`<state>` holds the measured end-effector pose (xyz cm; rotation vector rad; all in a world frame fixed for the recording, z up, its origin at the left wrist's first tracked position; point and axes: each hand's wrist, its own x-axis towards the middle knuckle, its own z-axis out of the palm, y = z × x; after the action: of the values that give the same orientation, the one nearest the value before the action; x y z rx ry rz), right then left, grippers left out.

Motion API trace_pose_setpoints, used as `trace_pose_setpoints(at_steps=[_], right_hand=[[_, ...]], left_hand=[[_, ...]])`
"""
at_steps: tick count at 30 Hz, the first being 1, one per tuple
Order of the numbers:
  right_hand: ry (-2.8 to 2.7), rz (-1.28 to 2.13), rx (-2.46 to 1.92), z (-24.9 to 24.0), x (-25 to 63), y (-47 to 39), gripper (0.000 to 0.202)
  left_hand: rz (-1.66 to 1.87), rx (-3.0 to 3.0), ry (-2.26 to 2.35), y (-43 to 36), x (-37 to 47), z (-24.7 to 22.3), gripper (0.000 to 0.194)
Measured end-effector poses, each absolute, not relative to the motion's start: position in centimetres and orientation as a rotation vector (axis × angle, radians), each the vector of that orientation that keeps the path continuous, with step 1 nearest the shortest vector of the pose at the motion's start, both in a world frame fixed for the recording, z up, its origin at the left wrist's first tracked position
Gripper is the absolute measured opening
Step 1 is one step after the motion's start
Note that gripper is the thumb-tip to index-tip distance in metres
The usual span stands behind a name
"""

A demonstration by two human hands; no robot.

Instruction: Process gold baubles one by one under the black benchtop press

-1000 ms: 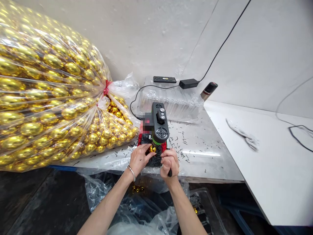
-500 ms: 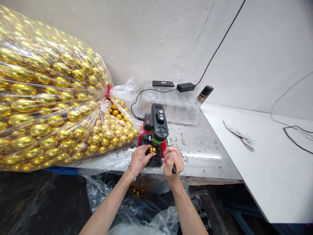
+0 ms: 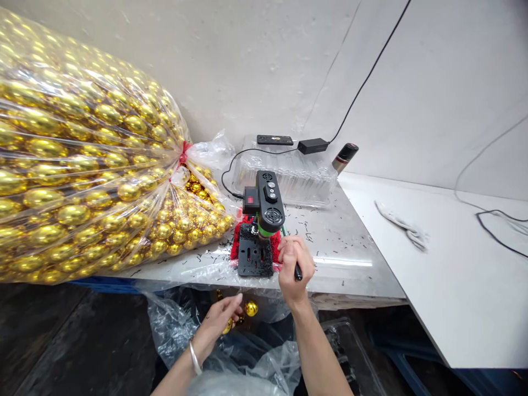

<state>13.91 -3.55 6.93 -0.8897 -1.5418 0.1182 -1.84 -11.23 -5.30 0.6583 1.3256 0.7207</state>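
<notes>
Two bare hands at work. Nearest: clear sheeting [image 3: 175, 324], below the left fingers. Left hand [image 3: 216, 324], bracelet [image 3: 194, 357] at wrist: fingers half-curled; cannot tell whether they grip the small gold ball [image 3: 226, 326] showing just under them. Larger gold ball [image 3: 251, 308] just right of the same fingertips; cannot tell if touching. Right hand [image 3: 296, 267]: fingers clenched round a black handle [image 3: 298, 272]. Left of those fingers, slotted black plate [image 3: 247, 266], dark shavings on it, over a red mat [image 3: 277, 250]; drill-like machine [image 3: 270, 192] stands above. Left beyond the left fingers, bulging bag [image 3: 99, 165] of gold balls. Farther, past the right fingers: clear tray [image 3: 297, 195], black adapter [image 3: 312, 146], remote [image 3: 274, 140], bottle [image 3: 345, 158].
</notes>
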Motion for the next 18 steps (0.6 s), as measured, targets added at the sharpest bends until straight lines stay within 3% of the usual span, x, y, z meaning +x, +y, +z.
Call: trace_pose_setpoints(at_steps=[5,9,18], right_hand=[[-1.563,0.114,-0.896,7.0,14.1,-3.6,0.028],[-1.554,0.111,-0.888,6.8,14.0,-3.6,0.028],[-1.591,0.119,-0.89,7.0,14.2,-3.7,0.028]], left_hand=[[0.686,0.069,1.036,-11.9,-2.5,-3.9,0.037],[0.818,0.305,0.931,-11.2,-3.1,-1.0,0.059],[0.99,0.779,1.091,-4.0,-2.0,1.3,0.044]])
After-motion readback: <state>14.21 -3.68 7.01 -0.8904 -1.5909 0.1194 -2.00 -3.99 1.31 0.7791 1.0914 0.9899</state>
